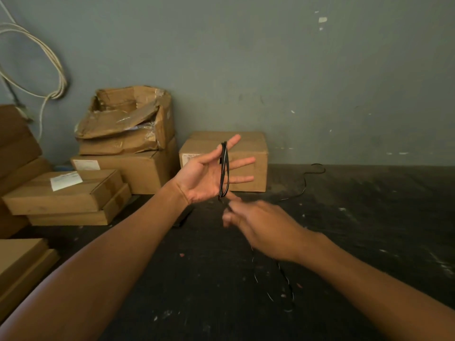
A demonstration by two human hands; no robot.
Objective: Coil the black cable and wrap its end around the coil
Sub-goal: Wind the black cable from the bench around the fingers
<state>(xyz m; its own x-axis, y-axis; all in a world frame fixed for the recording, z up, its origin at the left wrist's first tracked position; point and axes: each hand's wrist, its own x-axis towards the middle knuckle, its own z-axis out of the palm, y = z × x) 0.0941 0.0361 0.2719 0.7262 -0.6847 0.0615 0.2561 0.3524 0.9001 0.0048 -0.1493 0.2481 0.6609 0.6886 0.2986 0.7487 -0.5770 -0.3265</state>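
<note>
Nearest the lens, both forearms reach forward over the dark floor [344,217]. I note the left hand [206,178] held palm-up with fingers [242,162] spread and released; nothing is clamped. The black cable [224,168] is looped in a few narrow turns over the splayed fingers, hanging from the index side down past the little finger. The right hand [256,222] sits just beneath the loops, motion-blurred; I cannot tell whether it is pinched on the strand or loose around it.

Risks, in my judgement:
- The turns rest on open fingers only. If the left hand tilts or the fingers close together, the loops could slip off and the coil would collapse.
- A long slack run trails across the floor towards the far wall, near the closed cardboard box [222,161], and another stretch lies below the right forearm. Either could snag or kink as it is drawn in, tugging the coil.
- Uneven tension from the right hand would give loose, mismatched turns.
- Wrapping cannot begin while so much cable is uncoiled.

Condition of the cable: thin, flat-looking, glossy black with a pale highlight along it, flexible, so far only a few turns. Its end is not identifiable.
</note>
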